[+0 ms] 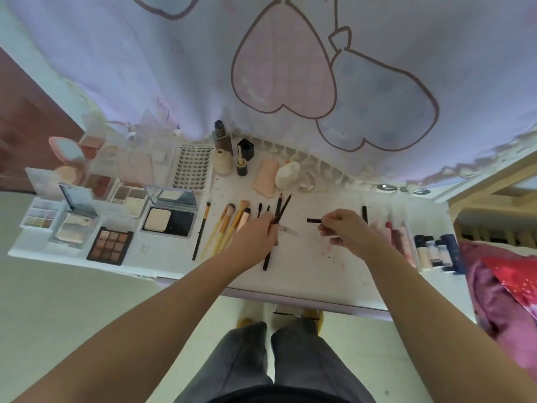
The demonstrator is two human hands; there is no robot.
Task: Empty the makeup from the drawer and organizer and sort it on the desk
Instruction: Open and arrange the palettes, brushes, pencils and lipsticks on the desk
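- The left hand (257,235) grips a few thin dark pencils (280,209) above the middle of the white desk (305,280); their tips fan out toward the curtain (174,68), and one long black stick (266,260) under the hand reaches toward the desk's near edge.
- The right hand (345,228) pinches a short black stick (313,220) between thumb and fingertips, held level just above the desk and apart from the left hand.
- Open compacts and palettes fill the left end: a black-framed powder compact (168,222) with a pale pressed pan and its mirrored lid up, a brown nine-pan eyeshadow palette (109,245), and a clear-cased powder (74,225) beside it.
- A card of false lashes (193,167) lies behind them; its top edge reads "XOYO".
- Yellow-handled brushes (229,225) lie in a row just left of the left hand.
- Small bottles (223,146) stand at the back by the curtain, near a peach sponge (264,177).
- Foundation tubes (436,253) with dark caps stand at the right end; their labels are too small to read. Pink tubes (399,237) lie next to them.
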